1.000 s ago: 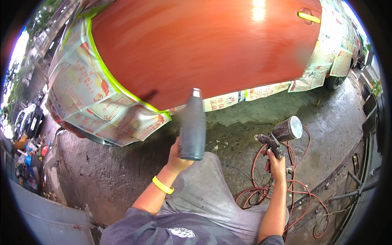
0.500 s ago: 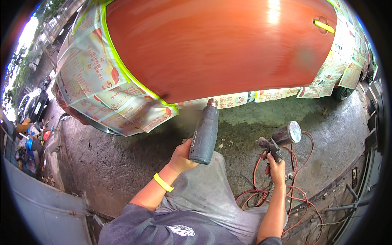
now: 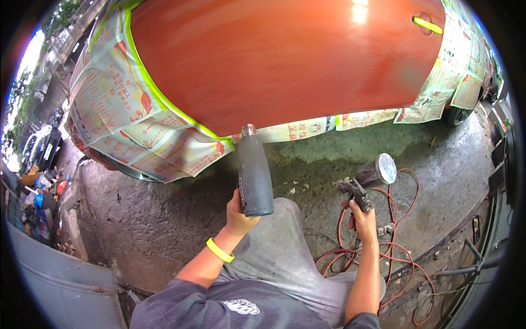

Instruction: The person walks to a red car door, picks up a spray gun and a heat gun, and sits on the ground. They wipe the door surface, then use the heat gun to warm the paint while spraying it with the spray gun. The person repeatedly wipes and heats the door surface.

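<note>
A dark grey heat gun (image 3: 255, 178) with a metal nozzle is in my left hand (image 3: 236, 215), whose fingers are mostly hidden behind its body. Its nozzle points at the lower left edge of an orange-red car door (image 3: 285, 66); whether the tip touches I cannot tell. My right hand (image 3: 362, 220) is closed around the grip of a paint spray gun (image 3: 356, 195), held low over the ground away from the door. The spray gun's cup (image 3: 378, 171) tilts up to the right. Yellow-green tape (image 3: 153, 90) borders the door and covers its handle (image 3: 427, 25).
Printed masking paper (image 3: 118, 98) covers the car on both sides of the door and below it. A red hose (image 3: 408, 247) lies coiled on the wet concrete floor (image 3: 164, 219) by my right arm. Clutter (image 3: 44, 200) is piled at far left, beside a grey metal panel (image 3: 60, 268).
My left hand has moved the heat gun left along the door's lower edge, and it now stands more upright. The spray gun has shifted slightly left, and the whole view has shifted a little.
</note>
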`<state>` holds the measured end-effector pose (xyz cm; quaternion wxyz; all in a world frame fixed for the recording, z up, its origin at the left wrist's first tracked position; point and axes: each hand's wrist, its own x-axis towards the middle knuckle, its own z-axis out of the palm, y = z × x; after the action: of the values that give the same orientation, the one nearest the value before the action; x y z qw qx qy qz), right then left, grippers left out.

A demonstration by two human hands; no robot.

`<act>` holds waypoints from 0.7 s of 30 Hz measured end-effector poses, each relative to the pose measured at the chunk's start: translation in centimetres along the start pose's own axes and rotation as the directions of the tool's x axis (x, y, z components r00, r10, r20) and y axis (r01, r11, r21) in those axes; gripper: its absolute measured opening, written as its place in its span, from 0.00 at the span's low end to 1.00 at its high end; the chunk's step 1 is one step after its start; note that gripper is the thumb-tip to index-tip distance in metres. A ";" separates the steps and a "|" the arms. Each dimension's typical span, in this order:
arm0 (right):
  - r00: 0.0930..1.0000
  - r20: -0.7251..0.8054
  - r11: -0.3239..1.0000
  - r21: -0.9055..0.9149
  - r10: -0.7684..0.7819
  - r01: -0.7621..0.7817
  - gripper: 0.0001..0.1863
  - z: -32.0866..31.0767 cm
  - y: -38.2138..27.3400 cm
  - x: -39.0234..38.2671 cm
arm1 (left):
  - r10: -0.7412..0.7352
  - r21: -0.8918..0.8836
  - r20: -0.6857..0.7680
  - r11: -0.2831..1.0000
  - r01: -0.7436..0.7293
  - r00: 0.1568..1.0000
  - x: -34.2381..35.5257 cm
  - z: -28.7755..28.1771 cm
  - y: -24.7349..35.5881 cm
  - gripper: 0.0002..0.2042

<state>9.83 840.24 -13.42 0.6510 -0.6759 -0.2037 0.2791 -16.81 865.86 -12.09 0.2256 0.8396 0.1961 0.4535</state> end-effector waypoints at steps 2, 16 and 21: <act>1.000 0.022 1.000 0.005 -0.004 0.004 0.14 0.2 0.1 0.0 | 0.066 0.057 -0.037 0.996 -0.064 0.997 0.7 0.5 0.7 0.19; 0.998 0.064 0.998 0.064 -0.021 0.017 0.15 2.6 -0.8 -0.7 | -0.086 0.006 0.069 0.996 0.086 0.994 0.5 -0.3 0.6 0.20; 0.997 0.060 0.998 -0.035 0.046 -0.044 0.15 1.8 -0.5 -0.5 | -0.139 -0.078 0.088 0.986 0.146 0.986 1.0 -0.3 1.6 0.20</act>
<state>8.31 841.35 -12.88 0.6266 -0.6824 -0.2130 0.3105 -16.35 865.12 -10.43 0.3004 0.8312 0.2271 0.4090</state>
